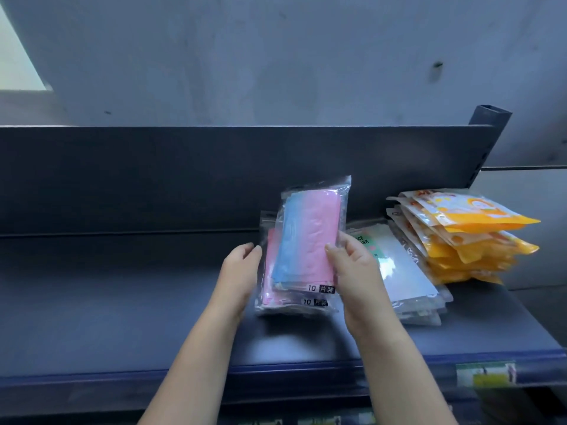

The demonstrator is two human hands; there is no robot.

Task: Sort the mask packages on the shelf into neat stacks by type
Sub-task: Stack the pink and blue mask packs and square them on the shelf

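Step in hand: placing top pink/blue pkg (310, 237) onto the pink/blue stack (270, 271), judged from pose
Right hand (356, 271): fingers curled round the pkg's right edge, thumb on front face; firm hold
Left hand (242, 265): fingers relaxed, nearly straight, resting vs. left side of the stack; holds nothing, acts as a guide
Pkg position: tilted, upper end raised and leaning right, lower end touching the stack near the "10" label
Doing it well: rotate pkg square to the one beneath, line up label corners, lower flat, let left hand stop sideways slip; film looks slick, so press lightly before release
Stack location: mid-shelf (122, 317), well fwd of back panel (153, 179)
White/clear stack (408, 271): just right of right hand, flat, green-labelled pkg partly hidden behind the wrist
Yellow stack (466, 237): far right, fanned and uneven, leans over the white/clear stack's far edge; needs squaring later
Obstruction: little room between pink/blue and white/clear stacks; right wrist could nudge the latter on withdrawal
Shelf edge: price label (486, 374) on front rail, no hindrance
Progress: three types apart already; tidying remains, in my judgement
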